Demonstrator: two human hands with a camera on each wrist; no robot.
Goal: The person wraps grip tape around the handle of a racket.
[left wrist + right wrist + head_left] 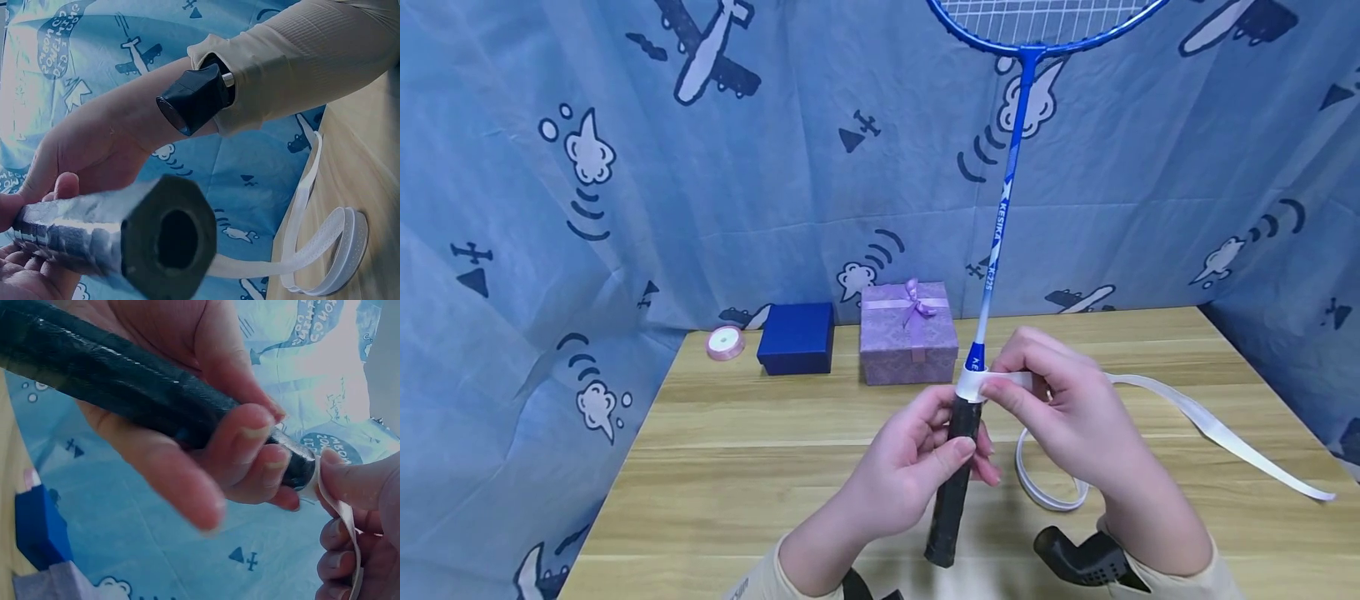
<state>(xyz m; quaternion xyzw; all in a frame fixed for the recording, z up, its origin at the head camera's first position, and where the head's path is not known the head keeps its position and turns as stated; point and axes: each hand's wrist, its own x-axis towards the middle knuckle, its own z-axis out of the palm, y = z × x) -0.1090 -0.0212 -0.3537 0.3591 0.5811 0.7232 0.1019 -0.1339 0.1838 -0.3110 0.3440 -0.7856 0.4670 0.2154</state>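
A blue badminton racket (1006, 200) stands tilted over the table, its strung head cut off by the top of the head view. My left hand (910, 467) grips its black handle (951, 508), thumb across the front and fingers curled behind. White grip tape (972, 386) goes round the top of the handle, just under the blue cone. My right hand (1075, 408) pinches the tape between thumb and fingers right beside the handle. In the left wrist view the handle's butt end (178, 240) faces the camera, and the loose tape (331, 250) curls over the table.
On the wooden table (737, 467), a pink ribbon roll (725, 342), a dark blue box (796, 337) and a purple gift box (908, 337) with a bow stand along the back. A patterned blue curtain (700, 208) hangs behind. The tape's tail (1225, 437) stretches right.
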